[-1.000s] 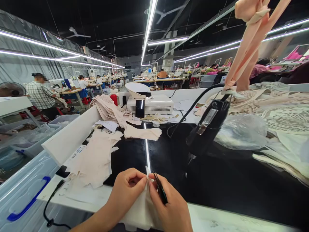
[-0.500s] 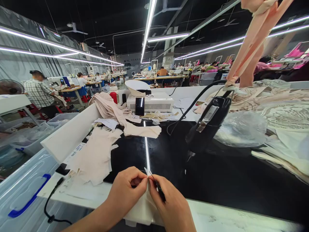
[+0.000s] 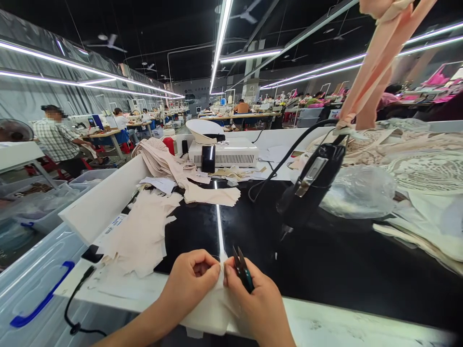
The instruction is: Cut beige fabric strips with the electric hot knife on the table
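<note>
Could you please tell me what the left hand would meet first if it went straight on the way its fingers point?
Most likely the right hand, which holds snips and sits close beside the left hand at the pale cloth, though depth is hard to judge.

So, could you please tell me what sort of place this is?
Probably a garment workshop: what look like sewing machines stand in rows beyond, fabric pieces lie on the table, and the right hand holds small scissors.
</note>
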Motion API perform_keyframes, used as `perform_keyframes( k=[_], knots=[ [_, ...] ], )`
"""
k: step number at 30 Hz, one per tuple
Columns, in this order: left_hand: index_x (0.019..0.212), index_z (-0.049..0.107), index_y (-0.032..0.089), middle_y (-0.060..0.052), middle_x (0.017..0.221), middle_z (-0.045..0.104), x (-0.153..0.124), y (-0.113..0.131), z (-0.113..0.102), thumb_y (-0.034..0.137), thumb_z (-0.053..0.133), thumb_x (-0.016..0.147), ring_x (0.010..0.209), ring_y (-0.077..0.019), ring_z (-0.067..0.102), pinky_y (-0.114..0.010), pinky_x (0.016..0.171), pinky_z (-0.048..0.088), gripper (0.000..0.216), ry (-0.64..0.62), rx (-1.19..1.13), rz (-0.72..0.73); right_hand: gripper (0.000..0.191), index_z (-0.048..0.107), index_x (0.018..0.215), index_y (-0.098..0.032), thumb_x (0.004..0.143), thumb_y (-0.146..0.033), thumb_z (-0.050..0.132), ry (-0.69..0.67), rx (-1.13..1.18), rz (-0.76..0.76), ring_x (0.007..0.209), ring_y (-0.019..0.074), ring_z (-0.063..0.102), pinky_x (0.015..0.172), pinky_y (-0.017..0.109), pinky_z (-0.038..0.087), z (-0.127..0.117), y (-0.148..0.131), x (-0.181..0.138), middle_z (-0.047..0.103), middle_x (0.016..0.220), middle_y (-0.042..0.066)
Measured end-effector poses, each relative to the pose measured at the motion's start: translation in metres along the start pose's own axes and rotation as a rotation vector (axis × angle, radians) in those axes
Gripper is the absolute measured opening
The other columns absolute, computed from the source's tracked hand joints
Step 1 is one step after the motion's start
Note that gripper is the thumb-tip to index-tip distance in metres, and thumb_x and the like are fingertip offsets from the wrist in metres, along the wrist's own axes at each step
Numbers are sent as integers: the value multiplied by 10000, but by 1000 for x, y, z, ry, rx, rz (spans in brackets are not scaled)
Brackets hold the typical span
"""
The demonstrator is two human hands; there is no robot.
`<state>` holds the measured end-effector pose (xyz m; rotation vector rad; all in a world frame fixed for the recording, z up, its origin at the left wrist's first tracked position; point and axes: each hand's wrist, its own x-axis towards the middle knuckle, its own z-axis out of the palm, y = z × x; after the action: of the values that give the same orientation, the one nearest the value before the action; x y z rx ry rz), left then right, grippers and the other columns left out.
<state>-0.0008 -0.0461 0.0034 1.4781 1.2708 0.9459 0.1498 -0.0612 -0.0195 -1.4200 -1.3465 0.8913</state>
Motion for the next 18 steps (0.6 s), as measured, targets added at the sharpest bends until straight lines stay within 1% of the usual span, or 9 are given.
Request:
perform_keyframes(
  k=[4, 9, 18],
  knots=[
    [682, 649, 150, -12, 642, 592, 2, 1, -1, 412, 588, 761, 588, -126, 472, -239, 552, 328, 280, -5, -12, -12, 306, 655, 746, -230, 831, -513, 572, -14, 45, 32, 616, 164, 529, 640, 285, 397, 0, -1, 0, 600, 624, -34],
    [694, 651, 150, -12, 657, 600, 4, 0, -1, 412, 598, 777, 595, -125, 474, -238, 556, 327, 280, -12, -22, -14, 314, 630, 742, -233, 840, -526, 576, -44, 64, 47, 612, 170, 538, 634, 293, 392, -1, -3, 0, 632, 635, -26],
    [759, 645, 147, -16, 693, 617, 2, -4, -2, 443, 610, 795, 619, -129, 477, -242, 582, 335, 301, -42, -69, -47, 390, 640, 752, -227, 863, -599, 594, -70, 106, 41, 612, 162, 531, 581, 278, 362, -2, 2, -1, 620, 635, -21]
  ],
)
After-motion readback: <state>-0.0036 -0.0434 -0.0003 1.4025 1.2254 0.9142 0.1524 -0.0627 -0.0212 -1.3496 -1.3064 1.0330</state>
